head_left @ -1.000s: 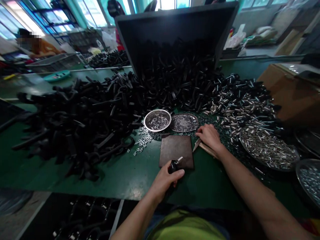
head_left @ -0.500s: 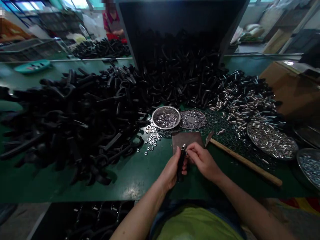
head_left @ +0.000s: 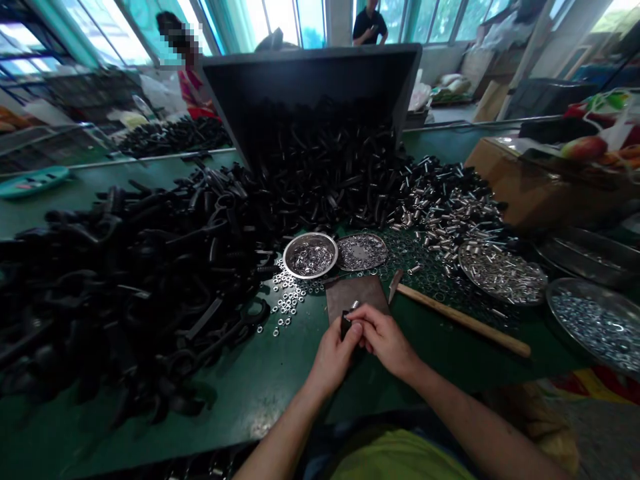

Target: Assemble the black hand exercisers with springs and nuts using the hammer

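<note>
Two hands meet just in front of the plate (head_left: 357, 293), the landmark: the left hand (head_left: 334, 353) grasps a black part (head_left: 345, 324) with a metal tip, and the right hand (head_left: 387, 339) pinches at that part's top. Right of the plate lies a hammer (head_left: 460, 318); behind it, a bowl (head_left: 311, 256) of metal bits; left, loose rings (head_left: 286, 301).

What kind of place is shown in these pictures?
Probably a small workshop or factory assembly bench: black parts are heaped on a green worktop, metal dishes hold many small metal pieces, and a wooden-handled hammer lies beside a dark plate.
</note>
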Motion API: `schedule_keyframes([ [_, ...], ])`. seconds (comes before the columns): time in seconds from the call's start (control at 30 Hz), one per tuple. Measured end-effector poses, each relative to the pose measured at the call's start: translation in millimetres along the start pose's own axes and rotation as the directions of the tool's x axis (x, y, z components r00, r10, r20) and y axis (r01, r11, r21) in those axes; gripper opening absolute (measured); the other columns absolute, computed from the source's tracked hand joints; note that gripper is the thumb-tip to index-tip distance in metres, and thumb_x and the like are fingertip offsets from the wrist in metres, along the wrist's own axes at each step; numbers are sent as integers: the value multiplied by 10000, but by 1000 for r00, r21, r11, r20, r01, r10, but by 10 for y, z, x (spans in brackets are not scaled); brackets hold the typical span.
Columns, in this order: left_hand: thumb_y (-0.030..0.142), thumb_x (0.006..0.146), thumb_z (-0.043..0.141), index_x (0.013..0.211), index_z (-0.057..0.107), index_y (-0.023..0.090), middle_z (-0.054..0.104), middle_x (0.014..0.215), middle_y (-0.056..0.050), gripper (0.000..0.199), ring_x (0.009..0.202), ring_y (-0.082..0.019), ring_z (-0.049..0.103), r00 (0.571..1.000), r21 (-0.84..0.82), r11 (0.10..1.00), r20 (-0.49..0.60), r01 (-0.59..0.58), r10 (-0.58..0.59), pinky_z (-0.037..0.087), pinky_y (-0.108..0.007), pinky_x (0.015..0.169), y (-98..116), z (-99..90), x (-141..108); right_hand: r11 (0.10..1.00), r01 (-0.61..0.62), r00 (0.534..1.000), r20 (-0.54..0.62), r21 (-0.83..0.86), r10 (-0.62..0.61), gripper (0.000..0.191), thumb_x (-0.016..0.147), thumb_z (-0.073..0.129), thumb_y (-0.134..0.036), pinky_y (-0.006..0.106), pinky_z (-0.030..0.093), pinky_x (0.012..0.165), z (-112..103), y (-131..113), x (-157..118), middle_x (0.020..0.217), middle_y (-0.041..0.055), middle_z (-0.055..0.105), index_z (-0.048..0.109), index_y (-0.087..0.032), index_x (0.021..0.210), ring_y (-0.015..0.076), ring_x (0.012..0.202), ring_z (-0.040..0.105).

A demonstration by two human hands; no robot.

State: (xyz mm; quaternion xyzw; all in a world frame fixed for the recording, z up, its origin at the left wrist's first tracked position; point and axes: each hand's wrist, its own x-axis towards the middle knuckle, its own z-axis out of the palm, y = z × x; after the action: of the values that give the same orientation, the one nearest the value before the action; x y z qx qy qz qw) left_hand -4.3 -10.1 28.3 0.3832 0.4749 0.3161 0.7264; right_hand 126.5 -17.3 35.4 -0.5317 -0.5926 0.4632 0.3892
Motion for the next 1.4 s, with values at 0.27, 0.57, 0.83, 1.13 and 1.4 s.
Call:
schedule_keyframes([
  [0.27,610,745,581,842,538,140,321,577,78,481,430,-16,230,983,-203,962,12,181,-182,121,-131,385,-61,31,100,707,55,998,38,-705,-39,225,907,456,-300,243,446,693,-1149,137,800,867,42,680,653,-204,955,141,786,610],
  [0.57,575,733,633,862,569,115,372,596,58,482,439,-6,283,979,-473,870,-65,140,-193,166,-107,364,-79,43,227,259,-136,988,-151,-956,-37,295,848,387,-53,402,373,821,-2280,531,1735,1025,235,638,670,-93,921,289,1042,515],
  [0.83,647,778,503,725,515,142,400,529,46,508,409,-39,330,959,-606,759,23,239,-284,223,-137,372,24,95,354,138,-64,997,-69,-988,-28,313,857,385,-61,345,383,717,-2401,576,1682,1008,185,641,646,-126,1017,257,900,597],
  [1.13,354,833,468,609,470,146,361,487,31,305,421,-68,331,982,-788,593,77,165,-172,279,-170,396,65,151,376,499,-32,963,-161,-866,-217,236,786,489,-163,344,464,772,-2223,476,1183,991,118,599,672,-141,933,240,914,587],
  [1.4,322,811,476,612,498,138,409,453,18,272,413,-78,364,992,-779,620,22,94,-122,306,-187,413,40,300,286,789,481,873,129,-382,-470,155,855,520,-175,330,504,800,-832,-144,144,994,60,640,607,-214,977,188,943,603],
])
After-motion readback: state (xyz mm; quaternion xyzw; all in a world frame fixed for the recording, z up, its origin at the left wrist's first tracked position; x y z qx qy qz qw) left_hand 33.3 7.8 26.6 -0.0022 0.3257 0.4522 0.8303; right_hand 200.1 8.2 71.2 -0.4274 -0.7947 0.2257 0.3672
